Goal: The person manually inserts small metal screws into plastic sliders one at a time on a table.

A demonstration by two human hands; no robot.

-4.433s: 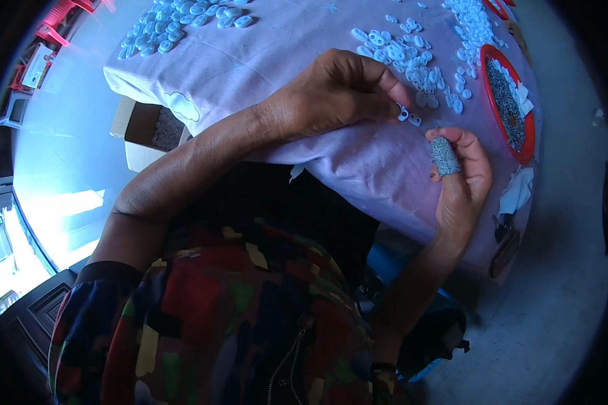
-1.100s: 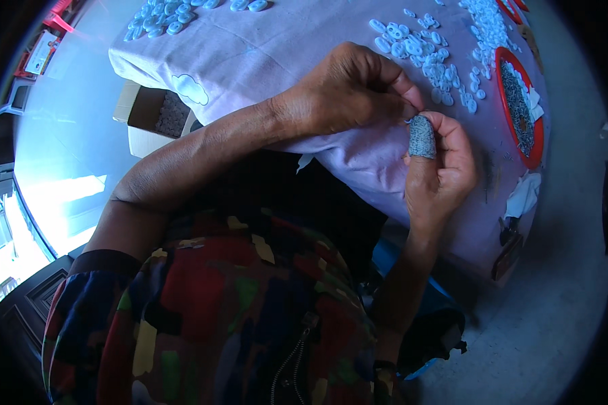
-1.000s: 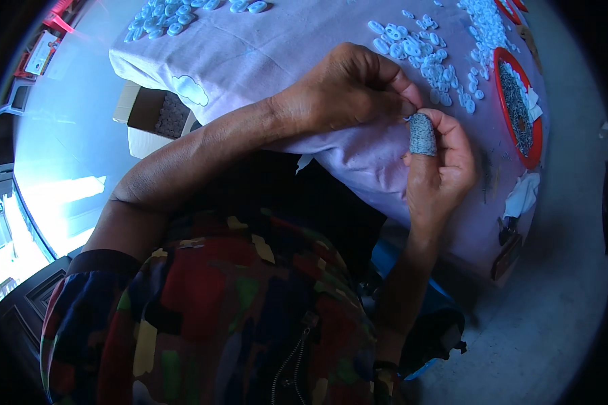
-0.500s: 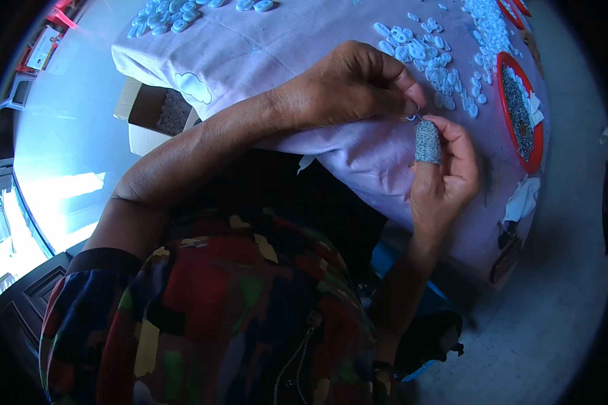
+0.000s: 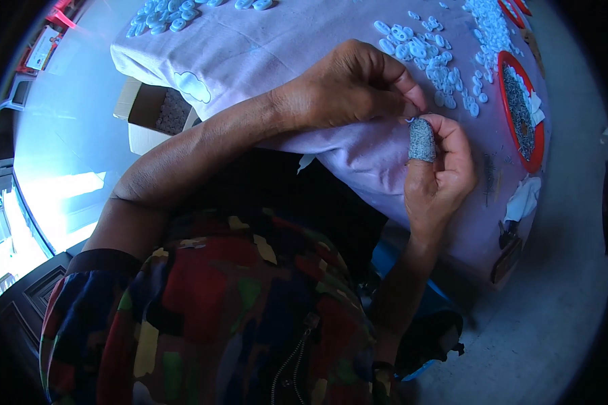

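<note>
My left hand [image 5: 355,91] is closed in a pinch, thumb against forefinger, over the pink cloth. At its fingertips a sliver of a small white piece [image 5: 411,121] shows, mostly hidden by the fingers. My right hand [image 5: 446,165] meets it from below, its thumb and bent forefinger brought together at the same spot. A grey knitted finger cover [image 5: 422,140] sits on the right thumb. What the right fingertips grip is too small and covered to make out. Beyond both hands lies a loose heap of white oval plastic pieces [image 5: 417,50].
A red tray [image 5: 535,158] of small grey metal parts stands at the right, near a crumpled white tissue [image 5: 522,199]. More white pieces [image 5: 161,15] lie at the far left. An open cardboard box [image 5: 145,138] holds pale pieces below the table's left edge.
My right hand has shifted slightly left and its covered thumb has come up closer to the left fingertips. A thin metal bit seen between the hands before is now hidden. The left hand barely moved.
</note>
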